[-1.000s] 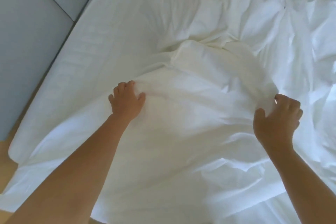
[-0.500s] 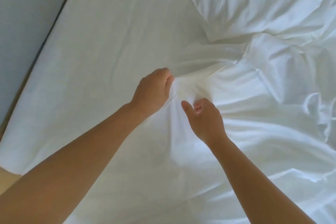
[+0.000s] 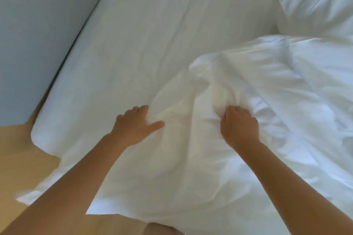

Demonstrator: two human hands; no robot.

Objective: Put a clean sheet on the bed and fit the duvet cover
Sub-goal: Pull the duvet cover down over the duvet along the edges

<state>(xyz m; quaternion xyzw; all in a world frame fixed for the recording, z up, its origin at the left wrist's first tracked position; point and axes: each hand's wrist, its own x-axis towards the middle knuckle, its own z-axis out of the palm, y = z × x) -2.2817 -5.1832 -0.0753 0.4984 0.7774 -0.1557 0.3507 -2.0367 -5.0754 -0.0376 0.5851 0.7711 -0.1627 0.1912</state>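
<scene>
A grey wall [image 3: 38, 34] runs along the left edge of the bed [image 3: 63, 89], and wooden floor [image 3: 23, 149] shows beyond the bed's near-left corner. The sheet [image 3: 162, 34] already lies smooth and tight over the left part of the bed, so that step looks done.

The left hand [image 3: 135, 126] has its fingers curled into a fold of the duvet cover [image 3: 191, 168] with the thumb lying straight along the cloth. This looks like an anchoring hold. The cover spreads from the middle of the bed over its near edge, where one corner hangs above the floor. The right hand [image 3: 238, 128] is fisted tight on a gathered bunch of the same cover (probably to drag or shake it flat).

Further right the cover is heaped in deep creases, and this bulk is the main obstacle to spreading it. A pillow [image 3: 315, 0] lies at the far-right corner, just beside the heap, and could be caught by a hard pull.
</scene>
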